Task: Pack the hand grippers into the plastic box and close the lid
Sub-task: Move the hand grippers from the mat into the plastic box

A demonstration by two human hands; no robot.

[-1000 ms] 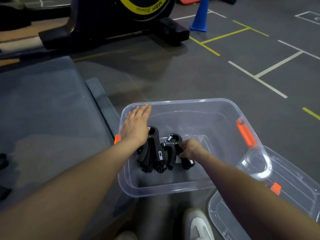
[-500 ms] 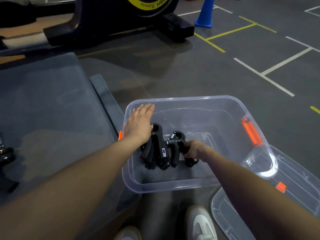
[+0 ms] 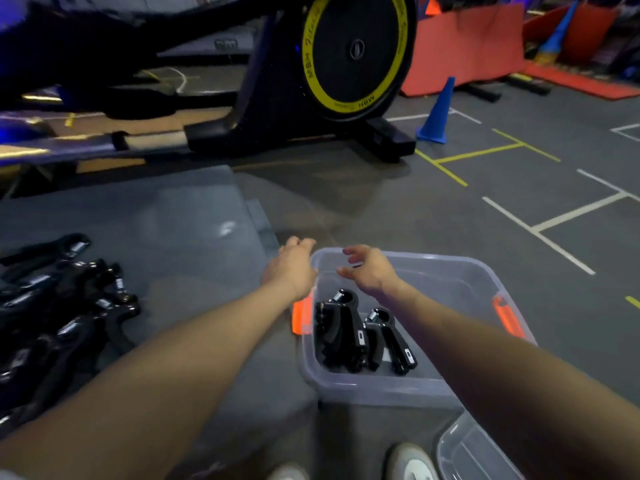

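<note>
Hands hang empty, fingers loosely curled: left hand [image 3: 291,268] beside the clear plastic box [image 3: 450,389], right hand [image 3: 370,268] above it. Black sprung hand grippers [image 3: 59,306] await, heaped leftward on grey matting, nearer the left hand; packed grippers [image 3: 360,337] stand inside.

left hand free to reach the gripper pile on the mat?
Probably yes. The left hand holds nothing, fingers loosely curled, by the plastic box's left rim. The pile of hand grippers lies open on the mat to its left, with nothing between.
</note>
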